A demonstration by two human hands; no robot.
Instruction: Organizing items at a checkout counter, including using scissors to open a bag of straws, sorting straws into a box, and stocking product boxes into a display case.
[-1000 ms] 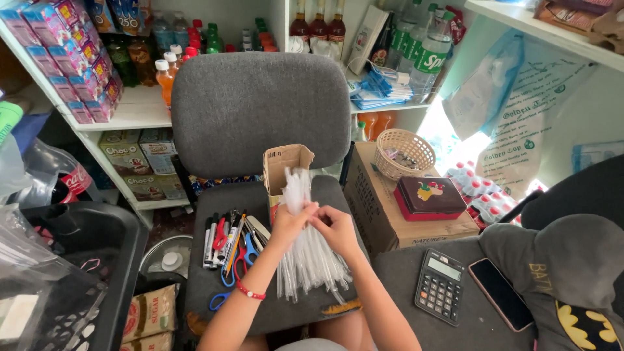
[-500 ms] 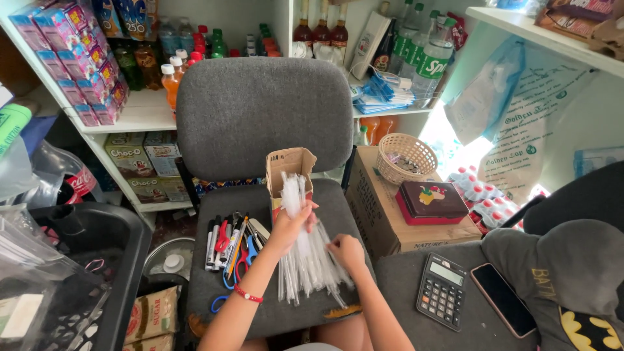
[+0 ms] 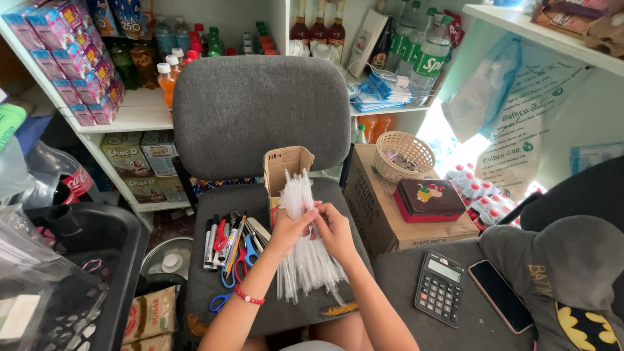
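Fingers (image 3: 300, 220) of the left hand (image 3: 291, 229) and right hand (image 3: 335, 229) are clamped on one bundle of clear plastic sleeves (image 3: 307, 260), too many to count, just below one small cardboard box (image 3: 286, 170). Earlier the right hand sat lower and apart.

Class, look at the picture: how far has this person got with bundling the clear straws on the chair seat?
Done: a thick bundle of clear straws is gathered. In hand: the left hand and right hand grip it near its upper part. Left: its lower ends splay loose on the chair seat, and the open cardboard box behind stands ready.
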